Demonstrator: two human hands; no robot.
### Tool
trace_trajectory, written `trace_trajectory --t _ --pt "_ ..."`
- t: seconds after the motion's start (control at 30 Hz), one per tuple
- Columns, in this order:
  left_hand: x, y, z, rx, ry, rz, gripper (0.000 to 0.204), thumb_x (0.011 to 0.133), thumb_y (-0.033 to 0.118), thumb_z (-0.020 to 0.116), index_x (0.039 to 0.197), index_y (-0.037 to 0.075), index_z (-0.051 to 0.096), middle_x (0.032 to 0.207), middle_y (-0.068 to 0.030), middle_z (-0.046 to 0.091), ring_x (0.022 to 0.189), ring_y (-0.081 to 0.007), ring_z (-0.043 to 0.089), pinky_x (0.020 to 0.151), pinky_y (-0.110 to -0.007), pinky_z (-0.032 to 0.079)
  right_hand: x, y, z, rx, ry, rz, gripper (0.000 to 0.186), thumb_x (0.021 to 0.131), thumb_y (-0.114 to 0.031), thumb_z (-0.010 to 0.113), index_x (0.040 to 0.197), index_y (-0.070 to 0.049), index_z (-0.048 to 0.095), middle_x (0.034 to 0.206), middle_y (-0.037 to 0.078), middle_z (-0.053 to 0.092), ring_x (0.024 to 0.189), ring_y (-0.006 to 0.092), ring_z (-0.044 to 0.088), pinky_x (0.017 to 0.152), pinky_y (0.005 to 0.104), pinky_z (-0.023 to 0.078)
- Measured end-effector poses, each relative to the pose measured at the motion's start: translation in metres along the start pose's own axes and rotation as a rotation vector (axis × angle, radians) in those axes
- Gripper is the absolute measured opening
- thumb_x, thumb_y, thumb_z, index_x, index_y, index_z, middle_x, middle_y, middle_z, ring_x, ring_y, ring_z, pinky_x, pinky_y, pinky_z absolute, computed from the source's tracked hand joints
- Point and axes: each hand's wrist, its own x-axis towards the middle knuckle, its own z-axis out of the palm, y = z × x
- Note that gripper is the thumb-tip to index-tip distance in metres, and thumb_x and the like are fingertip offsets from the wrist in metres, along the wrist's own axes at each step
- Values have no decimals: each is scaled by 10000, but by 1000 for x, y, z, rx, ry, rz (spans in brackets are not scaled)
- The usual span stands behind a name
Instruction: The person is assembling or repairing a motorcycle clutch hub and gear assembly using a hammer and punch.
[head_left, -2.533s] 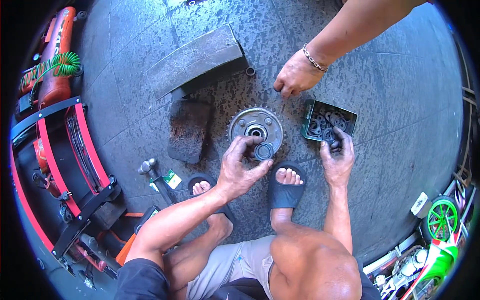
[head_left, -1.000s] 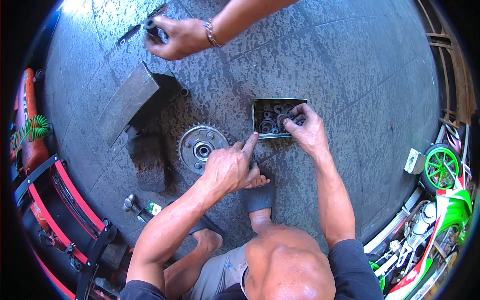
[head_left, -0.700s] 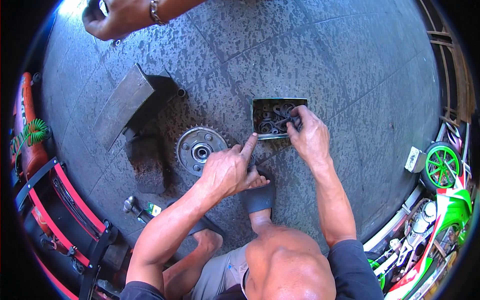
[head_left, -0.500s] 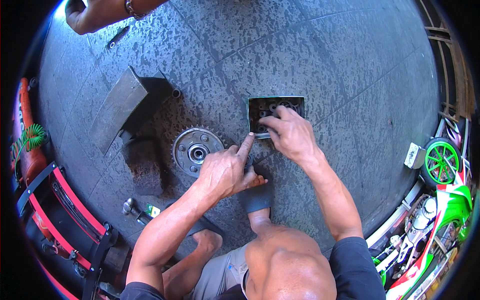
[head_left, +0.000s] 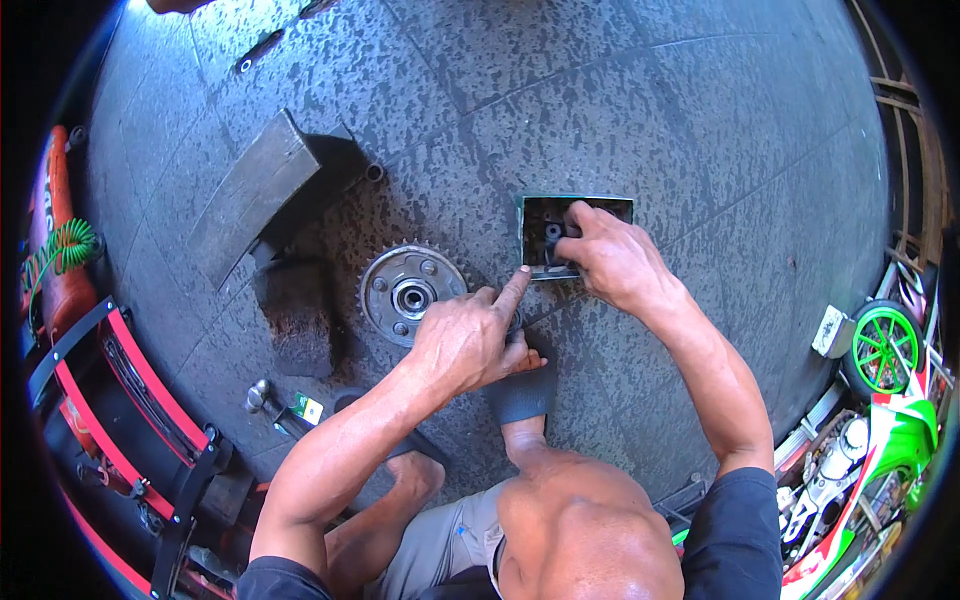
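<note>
A shallow rectangular box (head_left: 522, 235) of small dark metal parts, rings and washers among them, rests on the floor ahead. My right hand (head_left: 622, 262) reaches into it from the right, fingers bent together among the parts; anything between the fingertips is hidden. The index finger of my left hand (head_left: 462, 340) is stretched out to the box's near left corner, with the thumb spread away. Just left of that hand lies a toothed sprocket hub (head_left: 385, 300) with a bearing at its centre, partly covered by the hand. Part of a small round ring shows beside the left fingers.
A bent metal channel (head_left: 262, 185) and a dark block (head_left: 295, 320) lie on the left. Beyond are a small ring (head_left: 375, 172) and a dark tool (head_left: 260, 50). A hammer (head_left: 270, 408) is near my left foot. A red-black rack (head_left: 135, 400) stands left, green-wheeled motorbike parts (head_left: 885, 345) right.
The view has shifted, so the floor things sit further right. My right fingers have moved within the box. Another person's hand at the top left has almost left the view.
</note>
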Motion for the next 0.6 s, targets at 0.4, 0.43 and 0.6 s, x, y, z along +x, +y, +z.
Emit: trace_trajectory --t 0.4,0.43,0.6 --pt "-14 -9 27 -497 296 -94 693 847 133 790 1409 -22 415 1095 -221 706 950 -295 734 826 -381 587 7 -9 17 -186 36 -44 241 808 -65 664 1035 -104 735 1029 112 590 956 294 666 733 441 583" --pt "-16 -9 26 -545 276 -130 662 849 137 796 1382 -26 439 1093 -215 708 949 -273 734 822 -368 592 9 -11 16 -183 37 -50 241 808 -65 664 1035 -104 735 1029 112 590 956 294 666 733 441 583" --pt "-19 -8 23 -665 306 -166 580 845 150 815 1302 -31 507 1086 -208 710 951 -235 735 815 -344 602 13 -11 15 -210 25 -89 247 801 -68 666 1042 -72 719 1065 117 595 1004 297 655 757 435 589"
